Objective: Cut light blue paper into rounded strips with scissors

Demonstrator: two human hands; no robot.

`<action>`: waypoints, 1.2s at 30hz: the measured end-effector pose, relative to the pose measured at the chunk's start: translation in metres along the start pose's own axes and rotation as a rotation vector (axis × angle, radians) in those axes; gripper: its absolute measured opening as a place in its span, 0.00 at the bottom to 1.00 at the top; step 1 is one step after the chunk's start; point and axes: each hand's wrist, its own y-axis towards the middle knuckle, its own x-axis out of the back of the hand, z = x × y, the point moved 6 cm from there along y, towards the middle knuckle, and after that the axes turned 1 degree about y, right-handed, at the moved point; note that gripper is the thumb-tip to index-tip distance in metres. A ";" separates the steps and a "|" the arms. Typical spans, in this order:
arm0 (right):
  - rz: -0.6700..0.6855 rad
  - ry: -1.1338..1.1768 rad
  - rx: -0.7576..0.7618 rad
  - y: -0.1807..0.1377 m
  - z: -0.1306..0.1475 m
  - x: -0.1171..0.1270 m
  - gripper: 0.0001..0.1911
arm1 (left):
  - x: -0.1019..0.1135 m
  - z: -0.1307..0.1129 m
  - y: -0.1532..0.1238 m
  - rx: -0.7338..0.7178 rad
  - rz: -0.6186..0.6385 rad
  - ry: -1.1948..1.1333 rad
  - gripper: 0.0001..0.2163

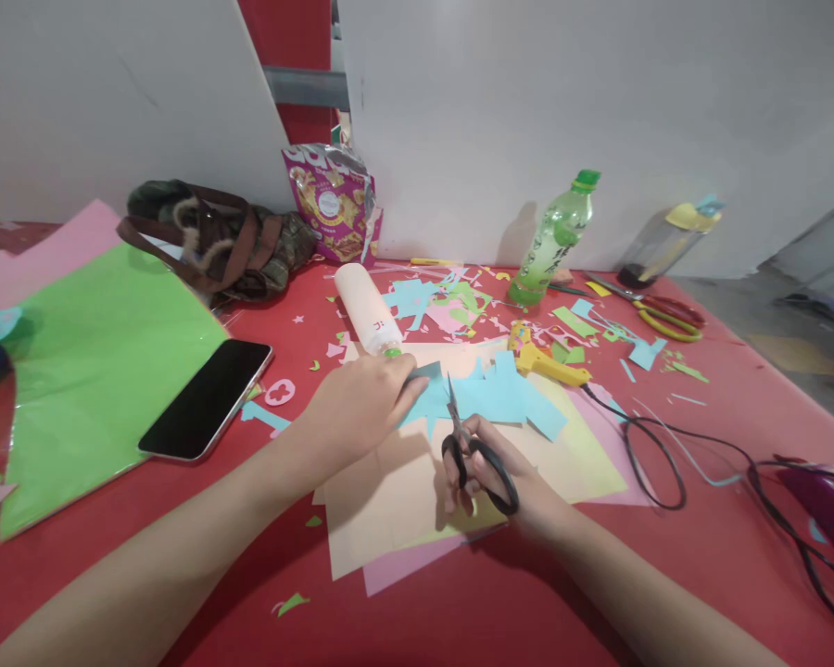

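My left hand (361,403) has its thumb and fingers closed on a small piece of blue paper (427,371). In my right hand (507,459) is a pair of scissors (454,408) with black handles, fingers through the loops and blades pointing away from me. The blade tips are just right of the held paper. Cut light-blue paper (507,396) lies beneath and beyond both hands, on stacked cream sheets (358,528) with pink and yellow edges showing. A pale bottle (368,306) lies on its side just beyond my left hand.
A yellow glue gun (552,368) with a black cord (681,431) lies right. Paper scraps (459,301), a green drink bottle (554,241) and red-yellow scissors (667,317) are farther back. A phone (208,398) rests on a green sheet (104,371) at left, near a bag (215,245).
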 end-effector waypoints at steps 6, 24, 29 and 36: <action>-0.039 -0.034 -0.008 0.000 0.003 0.000 0.19 | 0.001 0.000 -0.001 0.014 -0.024 0.012 0.14; 0.043 -0.001 0.039 0.001 -0.004 0.001 0.18 | 0.001 -0.006 -0.004 -0.018 -0.089 0.115 0.15; 0.028 0.005 0.053 0.001 -0.005 0.002 0.16 | -0.001 -0.009 -0.006 -0.024 -0.120 0.141 0.15; 0.006 -0.019 0.084 0.000 -0.001 0.000 0.17 | -0.002 -0.011 -0.008 -0.035 -0.162 0.150 0.15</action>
